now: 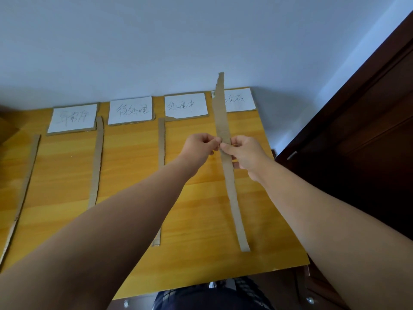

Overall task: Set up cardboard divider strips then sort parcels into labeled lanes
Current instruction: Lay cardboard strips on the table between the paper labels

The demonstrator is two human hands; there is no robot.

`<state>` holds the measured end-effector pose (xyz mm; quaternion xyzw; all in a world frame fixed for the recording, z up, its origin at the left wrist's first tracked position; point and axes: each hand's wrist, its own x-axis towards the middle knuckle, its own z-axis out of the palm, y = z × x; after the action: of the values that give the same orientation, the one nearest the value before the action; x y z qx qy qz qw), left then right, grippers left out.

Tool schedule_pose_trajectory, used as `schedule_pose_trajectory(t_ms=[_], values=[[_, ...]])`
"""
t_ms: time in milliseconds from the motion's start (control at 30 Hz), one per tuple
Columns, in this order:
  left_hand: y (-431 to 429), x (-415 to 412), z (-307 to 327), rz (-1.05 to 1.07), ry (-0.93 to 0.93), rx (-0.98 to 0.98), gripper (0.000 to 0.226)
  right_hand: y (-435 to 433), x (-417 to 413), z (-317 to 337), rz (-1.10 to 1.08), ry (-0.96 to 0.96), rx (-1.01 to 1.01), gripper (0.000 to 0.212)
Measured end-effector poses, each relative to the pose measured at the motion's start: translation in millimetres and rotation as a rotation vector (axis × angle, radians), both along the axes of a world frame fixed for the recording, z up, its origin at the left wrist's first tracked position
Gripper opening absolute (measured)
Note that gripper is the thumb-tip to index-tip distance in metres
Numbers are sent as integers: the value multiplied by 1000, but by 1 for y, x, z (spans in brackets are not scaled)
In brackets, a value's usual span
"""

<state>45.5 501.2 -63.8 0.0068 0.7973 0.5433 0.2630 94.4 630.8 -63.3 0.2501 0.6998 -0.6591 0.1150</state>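
Note:
A long cardboard divider strip (231, 189) runs from near the table's front up past the far edge, its torn tip in front of the wall. My left hand (200, 145) and my right hand (244, 153) both pinch it near its middle. It covers the left part of the rightmost label (240, 101). Three other strips lie flat on the yellow table (196, 220): one at the left edge (24, 186), one (97, 162) between the first two lanes, one (161, 142) partly under my left arm. White handwritten labels (72, 118) (130, 110) (185, 105) sit along the back.
A pale wall rises behind the table. A dark wooden door or cabinet (357, 142) stands close on the right. The corner of a cardboard piece (6, 128) shows at the far left. No parcels are in view.

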Motion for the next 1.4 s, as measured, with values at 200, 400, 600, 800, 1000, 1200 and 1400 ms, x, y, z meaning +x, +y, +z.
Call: schedule_pose_trajectory(t_ms=[200,400,600,800,1000,1200,1400], values=[[7,-12,-16,13,-22,-77,20,10,-2,-20,48,-61,129,17],[-8,-12,-32,41,-81,-154,30,18,-20,-52,84,-143,308,13],[-35,-24,-40,98,-96,-170,27,17,-39,-73,151,-213,457,27],[-42,-29,-48,90,-123,-171,29,12,-49,-84,129,-262,418,17],[-41,-31,-56,87,-160,-173,28,9,-49,-89,64,-264,306,4],[-44,-31,-65,85,-178,-179,24,11,-40,-92,33,-175,283,6],[-51,-28,-68,90,-187,-174,23,10,-39,-93,80,-201,316,3]])
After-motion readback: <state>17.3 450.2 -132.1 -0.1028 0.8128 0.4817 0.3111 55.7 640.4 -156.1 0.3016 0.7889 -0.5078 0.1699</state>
